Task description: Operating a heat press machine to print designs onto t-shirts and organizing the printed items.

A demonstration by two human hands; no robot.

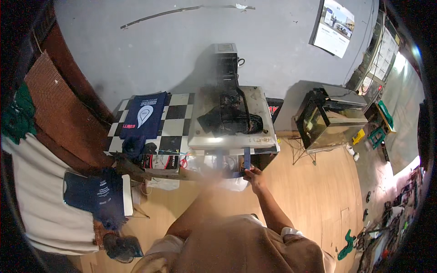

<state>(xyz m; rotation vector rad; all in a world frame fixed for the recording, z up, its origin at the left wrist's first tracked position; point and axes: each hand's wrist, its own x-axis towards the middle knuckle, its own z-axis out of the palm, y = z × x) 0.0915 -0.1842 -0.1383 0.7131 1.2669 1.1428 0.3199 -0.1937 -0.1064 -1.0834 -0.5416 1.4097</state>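
My right hand [253, 177] grips a blue strap [247, 158] that hangs at the front edge of a checkered table [175, 127]. A blurred patch in the middle of the view hides most of my left hand [216, 177]; it is near the same table edge, and its fingers cannot be made out. Above both hands stands a machine with a pale metal base [232, 140] and a dark upright column [228, 73]. Dark cloth or a dark part lies on the base. Left of the machine, printed navy fabric [145, 116] lies on the tabletop.
Under the tabletop, a shelf holds red-handled scissors [183, 162] and packages. At right stands a glass-sided cabinet [334, 126] on thin metal legs. Navy garments [102, 194] lie at left near a white cloth [44, 201]. A grey wall [153, 51] closes off the back.
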